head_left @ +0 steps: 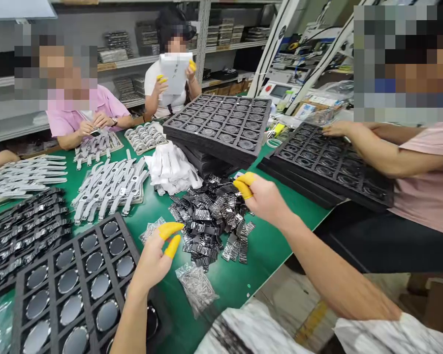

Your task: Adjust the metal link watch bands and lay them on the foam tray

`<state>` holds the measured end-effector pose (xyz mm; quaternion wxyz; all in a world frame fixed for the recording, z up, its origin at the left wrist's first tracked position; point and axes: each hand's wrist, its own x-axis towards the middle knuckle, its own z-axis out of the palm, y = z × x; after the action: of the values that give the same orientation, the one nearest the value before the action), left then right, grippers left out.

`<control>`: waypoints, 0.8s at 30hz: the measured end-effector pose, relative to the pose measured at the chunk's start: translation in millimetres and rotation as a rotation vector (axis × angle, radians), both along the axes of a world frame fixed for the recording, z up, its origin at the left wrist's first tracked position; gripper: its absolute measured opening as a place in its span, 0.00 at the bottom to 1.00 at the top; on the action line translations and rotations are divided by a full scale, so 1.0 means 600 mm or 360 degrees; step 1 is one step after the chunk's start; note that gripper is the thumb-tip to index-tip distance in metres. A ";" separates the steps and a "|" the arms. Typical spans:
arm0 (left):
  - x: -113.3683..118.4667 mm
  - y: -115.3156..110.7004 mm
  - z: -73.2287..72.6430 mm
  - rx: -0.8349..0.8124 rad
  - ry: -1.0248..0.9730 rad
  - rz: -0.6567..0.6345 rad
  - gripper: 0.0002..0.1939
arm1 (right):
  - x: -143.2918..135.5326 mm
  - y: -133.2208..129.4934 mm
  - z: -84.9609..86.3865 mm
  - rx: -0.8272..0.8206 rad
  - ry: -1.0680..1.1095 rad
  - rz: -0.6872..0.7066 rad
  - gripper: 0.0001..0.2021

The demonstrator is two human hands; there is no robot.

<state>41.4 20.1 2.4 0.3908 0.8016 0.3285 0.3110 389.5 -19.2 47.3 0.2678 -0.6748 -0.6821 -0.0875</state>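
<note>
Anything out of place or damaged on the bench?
Mainly the dark metal link pieces: they lie in a jumbled heap, unlike the round parts slotted in rows in the near tray. The large black tray behind the heap also appears askew on its stack. No obvious damage visible.

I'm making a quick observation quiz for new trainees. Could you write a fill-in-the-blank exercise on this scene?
1. The finger covers on the person's own hands are coloured ____.
2. The tabletop is coloured ____.
3. Of the person's own left hand and right hand, the one nearer the plastic bag at the lower centre is the ____.
4. The foam tray at the lower left holds discs that are ____ in shape.

Missing words: yellow; green; left; round
</note>
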 end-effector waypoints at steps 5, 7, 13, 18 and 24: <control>0.010 -0.013 0.023 -0.0089 -0.0161 0.0024 0.28 | -0.075 -0.032 0.094 -0.0150 0.0077 0.0582 0.14; 0.020 -0.021 0.034 -0.0293 -0.0173 -0.0074 0.34 | -0.115 -0.036 0.093 -0.0314 0.0126 0.0745 0.16; 0.026 -0.020 0.031 -0.1264 -0.0241 -0.0462 0.19 | -0.184 -0.036 0.009 -0.0485 0.0766 0.0746 0.16; 0.006 0.002 0.020 -0.1212 -0.0444 0.0057 0.20 | -0.191 -0.077 -0.085 -0.0674 0.0873 0.0692 0.11; 0.010 0.005 0.019 -0.1221 -0.0700 0.0273 0.29 | -0.243 -0.109 -0.171 -0.1199 -0.0227 0.1010 0.10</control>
<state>47.3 23.0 14.0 0.6932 0.4834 0.3943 0.3610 243.4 -84.8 -55.1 -0.0285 -0.4762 -0.8547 0.2049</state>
